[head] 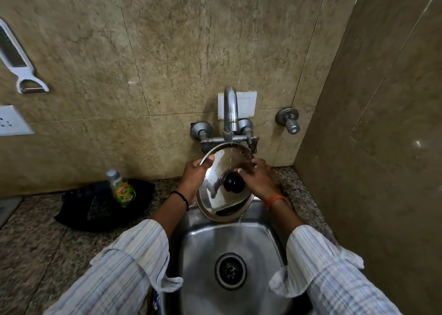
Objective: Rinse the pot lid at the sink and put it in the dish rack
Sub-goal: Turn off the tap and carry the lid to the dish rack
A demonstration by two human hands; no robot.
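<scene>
The left hand (195, 171) has its fingers curled closed on the upper left rim of the pot lid (215, 195), thumb lying over the edge. The right hand (259, 179) rests loosely bent fingers on the lid's face beside the black knob (233, 183); whether they grip it cannot be told. The lid is held tilted just below the tap (230, 109), above the sink (208, 255), water running off its lower edge. Both forearms reach forward over the sink.
</scene>
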